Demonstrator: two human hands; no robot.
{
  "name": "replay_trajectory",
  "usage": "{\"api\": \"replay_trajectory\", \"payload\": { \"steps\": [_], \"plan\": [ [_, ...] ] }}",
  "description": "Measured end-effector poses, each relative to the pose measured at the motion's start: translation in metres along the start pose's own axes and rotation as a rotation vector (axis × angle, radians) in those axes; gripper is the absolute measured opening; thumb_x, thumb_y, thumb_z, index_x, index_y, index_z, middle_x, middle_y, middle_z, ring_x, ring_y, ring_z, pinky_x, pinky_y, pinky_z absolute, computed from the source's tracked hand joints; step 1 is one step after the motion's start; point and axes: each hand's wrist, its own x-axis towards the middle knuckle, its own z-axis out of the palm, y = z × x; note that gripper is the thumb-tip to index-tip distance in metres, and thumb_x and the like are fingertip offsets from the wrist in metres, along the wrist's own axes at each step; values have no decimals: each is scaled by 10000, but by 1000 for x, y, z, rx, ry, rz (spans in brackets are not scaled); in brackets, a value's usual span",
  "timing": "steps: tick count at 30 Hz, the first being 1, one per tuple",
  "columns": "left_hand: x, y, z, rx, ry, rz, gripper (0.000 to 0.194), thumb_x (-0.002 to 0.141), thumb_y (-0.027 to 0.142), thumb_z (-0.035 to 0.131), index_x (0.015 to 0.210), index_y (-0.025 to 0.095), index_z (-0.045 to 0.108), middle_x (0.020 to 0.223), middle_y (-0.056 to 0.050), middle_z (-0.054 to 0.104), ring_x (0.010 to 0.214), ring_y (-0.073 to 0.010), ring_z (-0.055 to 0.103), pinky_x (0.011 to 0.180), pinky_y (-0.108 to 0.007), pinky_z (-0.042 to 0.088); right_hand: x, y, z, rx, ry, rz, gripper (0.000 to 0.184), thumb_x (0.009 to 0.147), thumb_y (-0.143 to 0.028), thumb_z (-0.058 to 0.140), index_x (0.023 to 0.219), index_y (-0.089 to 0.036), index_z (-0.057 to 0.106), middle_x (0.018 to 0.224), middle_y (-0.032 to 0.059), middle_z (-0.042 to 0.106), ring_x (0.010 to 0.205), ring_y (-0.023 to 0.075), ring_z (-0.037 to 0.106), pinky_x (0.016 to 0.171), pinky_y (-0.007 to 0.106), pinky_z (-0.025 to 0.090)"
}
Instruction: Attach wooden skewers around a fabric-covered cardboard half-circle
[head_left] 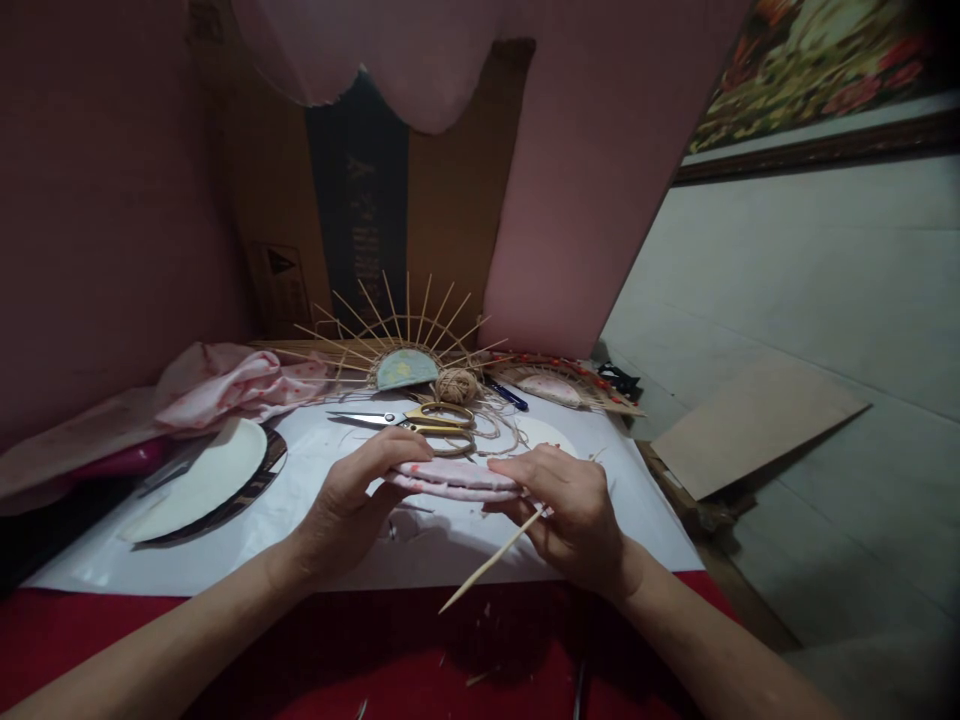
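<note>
Above the white sheet, a flat fabric-covered piece point(457, 482), pale pink with red spots, is seen nearly edge-on between both hands. My left hand point(365, 490) grips its left end, thumb on top and fingers beneath. At the other end my right hand point(566, 510) pinches it. A thin pointed wooden stick point(487, 568) also juts from my right hand, its tip towards me. Just beyond the hands lie yellow-handled scissors point(420, 420), their blades pointing left. A ball of twine point(456, 385) sits behind them, its loose strand trailing to the right.
A half-round piece with fanned sticks point(406, 368) stands at the back before a cardboard box point(450, 220). Spotted pink cloth point(232, 385) and a cream half disc point(206, 480) lie left. A blue pen point(510, 396) and another half-round fan point(551, 388) are at back right.
</note>
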Motion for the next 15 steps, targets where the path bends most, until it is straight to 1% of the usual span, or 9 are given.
{"api": "replay_trajectory", "payload": {
  "steps": [7,12,13,15],
  "plan": [
    [-1,-3,2,-6,7,-2,300,814,6,489,1038,194,557,975,-57,579,928,-169,553,791,-309,443,-1,1,1,1,11,2,229,806,-202,596,1031,-156,597,854,73,689,756,177,611,656,306,457],
    [-3,-3,1,-18,14,-10,283,814,22,505,1029,197,562,964,-52,584,915,-166,558,787,-308,445,-2,3,1,-5,43,1,385,741,-296,687,1076,-141,575,796,70,676,709,181,592,635,310,450],
    [-3,-3,1,-17,15,-14,284,814,24,507,1031,198,562,966,-53,585,915,-167,558,787,-309,446,-2,3,1,-9,39,5,366,748,-287,679,1068,-139,578,793,70,674,709,180,590,634,308,448],
    [-3,-3,1,-17,13,-18,282,816,27,504,1032,200,562,967,-52,587,913,-168,560,786,-312,447,-3,3,1,-7,26,6,273,777,-251,642,1023,-144,595,798,68,675,714,174,591,638,300,443]
  ]
}}
